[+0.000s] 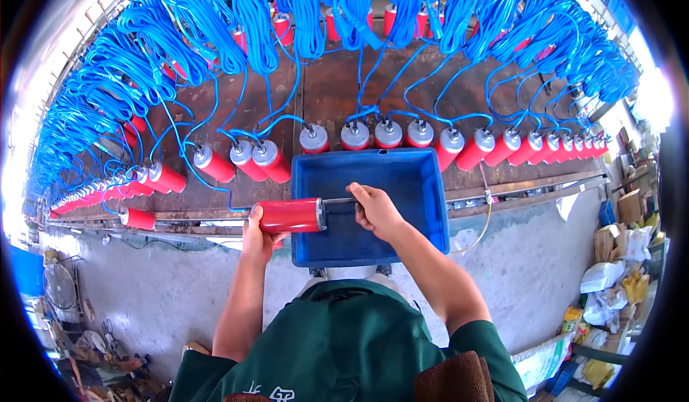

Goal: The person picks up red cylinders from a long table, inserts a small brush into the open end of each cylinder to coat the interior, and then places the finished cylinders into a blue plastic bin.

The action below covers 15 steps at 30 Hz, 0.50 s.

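My left hand (258, 235) is wrapped round the left end of a glossy red cylinder (289, 215), holding it level over the left edge of a blue plastic tray (440, 219). A blue cable (231, 200) runs to the cylinder's left end; where it joins is hidden by my hand. From the cylinder's silvery right end a thin dark metal rod (339, 201) reaches to my right hand (375, 210). My right fingers are closed round the rod's other end over the tray. Whether that end has a handle is hidden by my fingers.
Several red cylinders (388, 135) with metal caps and blue cables stand along the brown bench (323, 90); one (138, 219) lies at the front left edge. Bundled blue cables (308, 18) hang above the far side. Boxes and bags (610, 258) are piled at right.
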Motion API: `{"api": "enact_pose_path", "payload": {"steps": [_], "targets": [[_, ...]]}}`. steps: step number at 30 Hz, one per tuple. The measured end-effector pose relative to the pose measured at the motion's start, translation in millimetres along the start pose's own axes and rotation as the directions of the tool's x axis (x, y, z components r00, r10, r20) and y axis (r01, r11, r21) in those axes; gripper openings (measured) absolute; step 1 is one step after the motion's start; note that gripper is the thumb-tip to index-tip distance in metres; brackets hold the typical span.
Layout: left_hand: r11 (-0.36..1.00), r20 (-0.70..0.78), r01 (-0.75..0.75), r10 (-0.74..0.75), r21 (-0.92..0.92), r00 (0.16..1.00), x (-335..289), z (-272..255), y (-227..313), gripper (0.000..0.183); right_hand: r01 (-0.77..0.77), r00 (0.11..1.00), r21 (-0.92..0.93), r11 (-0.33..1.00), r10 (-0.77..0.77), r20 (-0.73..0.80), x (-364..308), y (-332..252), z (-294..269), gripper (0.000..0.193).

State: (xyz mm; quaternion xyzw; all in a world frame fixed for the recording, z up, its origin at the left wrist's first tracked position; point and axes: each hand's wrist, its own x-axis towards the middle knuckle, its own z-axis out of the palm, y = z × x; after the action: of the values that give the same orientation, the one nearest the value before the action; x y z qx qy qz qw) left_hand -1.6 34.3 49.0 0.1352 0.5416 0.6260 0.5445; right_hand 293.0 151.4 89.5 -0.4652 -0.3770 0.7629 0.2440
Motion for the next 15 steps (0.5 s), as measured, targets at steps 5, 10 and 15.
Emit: {"api": "enact_pose_path", "payload": {"steps": [5,10,15], "targets": [[1.000,0.048,-0.006,0.007,-0.011,0.999,0.1,-1.2,0.6,0.064,0.173,0.984,-0.347,0.922,-0.175,0.027,-14.4,-3.3,-13.6,0.048],[1.000,0.020,-0.005,0.005,-0.011,1.000,-1.4,0.4,0.7,0.065,0.644,0.668,-0.715,0.271,-0.654,0.354,-9.7,2.0,-35.8,0.046],[1.000,0.027,-0.006,0.006,0.001,1.000,0.2,0.1,1.7,0.064,0.000,0.999,-0.045,0.999,0.001,0.038,5.8,4.3,-22.4,0.043]]}}
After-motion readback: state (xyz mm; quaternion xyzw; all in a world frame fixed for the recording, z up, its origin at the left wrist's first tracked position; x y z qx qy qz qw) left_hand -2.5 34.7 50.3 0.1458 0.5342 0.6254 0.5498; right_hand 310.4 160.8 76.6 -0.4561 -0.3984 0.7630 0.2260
